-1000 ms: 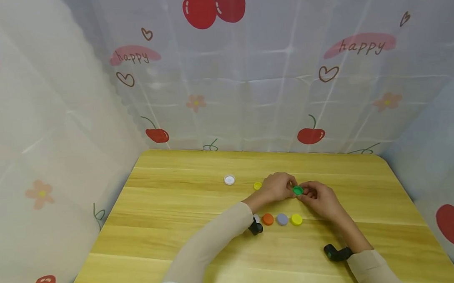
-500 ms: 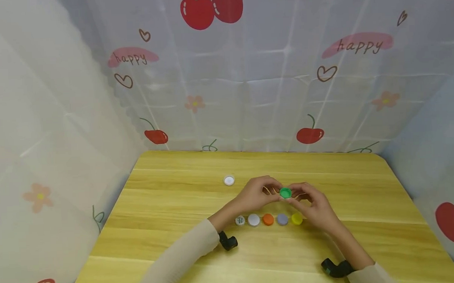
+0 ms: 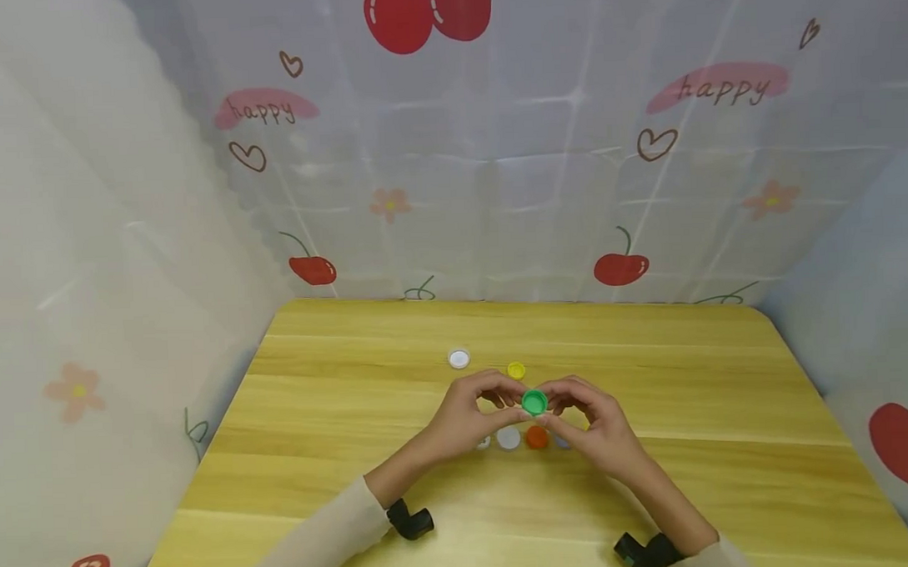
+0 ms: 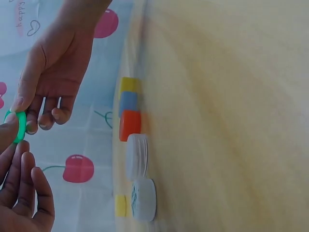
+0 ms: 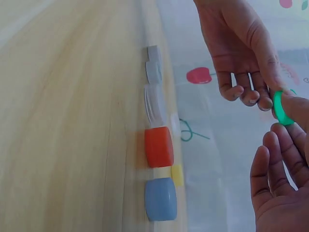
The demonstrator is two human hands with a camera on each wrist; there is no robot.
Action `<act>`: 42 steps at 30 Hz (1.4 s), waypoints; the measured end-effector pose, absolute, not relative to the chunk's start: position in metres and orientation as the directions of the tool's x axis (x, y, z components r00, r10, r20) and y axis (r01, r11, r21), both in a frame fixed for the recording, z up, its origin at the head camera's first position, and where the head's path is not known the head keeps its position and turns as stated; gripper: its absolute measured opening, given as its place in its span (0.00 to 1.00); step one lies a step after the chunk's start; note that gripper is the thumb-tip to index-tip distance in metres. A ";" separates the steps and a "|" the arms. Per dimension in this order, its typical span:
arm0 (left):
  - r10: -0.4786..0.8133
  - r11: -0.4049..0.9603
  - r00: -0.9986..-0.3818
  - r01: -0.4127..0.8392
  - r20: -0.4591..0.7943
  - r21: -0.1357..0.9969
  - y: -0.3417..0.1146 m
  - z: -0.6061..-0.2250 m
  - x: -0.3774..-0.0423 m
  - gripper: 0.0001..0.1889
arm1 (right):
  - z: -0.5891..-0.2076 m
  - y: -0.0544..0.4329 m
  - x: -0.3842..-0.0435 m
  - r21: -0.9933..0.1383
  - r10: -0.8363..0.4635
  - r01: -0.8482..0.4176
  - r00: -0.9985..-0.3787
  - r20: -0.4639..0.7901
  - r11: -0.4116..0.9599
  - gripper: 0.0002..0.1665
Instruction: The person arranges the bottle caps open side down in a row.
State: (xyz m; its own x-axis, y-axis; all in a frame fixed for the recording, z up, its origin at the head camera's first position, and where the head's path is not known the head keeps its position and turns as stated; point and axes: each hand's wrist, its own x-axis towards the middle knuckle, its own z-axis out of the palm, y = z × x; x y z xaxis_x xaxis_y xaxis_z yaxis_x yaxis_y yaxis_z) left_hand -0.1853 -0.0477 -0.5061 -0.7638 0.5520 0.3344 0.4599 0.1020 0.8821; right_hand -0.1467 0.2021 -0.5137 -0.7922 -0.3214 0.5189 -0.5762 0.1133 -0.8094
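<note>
A green bottle cap (image 3: 534,402) is held up above the table with its hollow side showing in the head view. My left hand (image 3: 459,417) pinches its left edge between thumb and fingertips. From the opposite side my right hand (image 3: 597,424) pinches it too. In both wrist views the cap stands well off the tabletop. Below the hands lies a row of caps: a white one with print (image 4: 144,199), a plain white one (image 3: 508,438), an orange one (image 3: 537,437), a blue-lavender one (image 5: 161,199) and a yellow one (image 4: 129,84). My right hand hides part of that row in the head view.
Farther back on the wooden table (image 3: 351,337) lie a white cap (image 3: 459,358) and a small yellow cap (image 3: 516,371). Printed curtains (image 3: 488,190) hang behind the table and at both sides. Black wrist devices (image 3: 411,520) sit on both forearms.
Both hands have moved left and closer to the body with the green cap between them. The small yellow cap at the back has come into view again; the yellow cap in the row is now mostly covered.
</note>
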 end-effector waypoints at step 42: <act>0.694 0.266 -0.261 0.959 0.671 0.098 -0.049 -0.494 -0.196 0.13 | -0.517 0.218 -0.157 -0.971 -0.549 -0.236 -0.808 0.213 -0.029 0.17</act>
